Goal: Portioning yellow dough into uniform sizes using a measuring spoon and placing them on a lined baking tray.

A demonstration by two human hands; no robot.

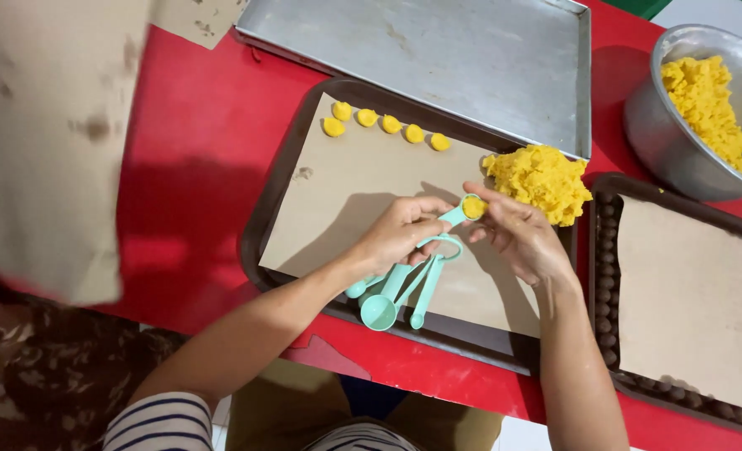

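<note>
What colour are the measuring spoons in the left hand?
Mint green measuring spoons, seen in the head view, held by the left hand.

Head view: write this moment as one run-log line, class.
left hand: holds mint measuring spoons | right hand: presses yellow dough into spoon | lined tray: five dough pieces

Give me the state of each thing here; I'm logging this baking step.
Small spoon: filled with yellow dough, held by left hand, right hand fingers on it.
Other measuring spoons: empty, dangling from ring.
Lined tray: five dough pieces in a row, dough heap at corner.
Metal tray: empty.
Bowl: holds dough.
Right-side tray: paper bare, dark balls along edge.
</note>
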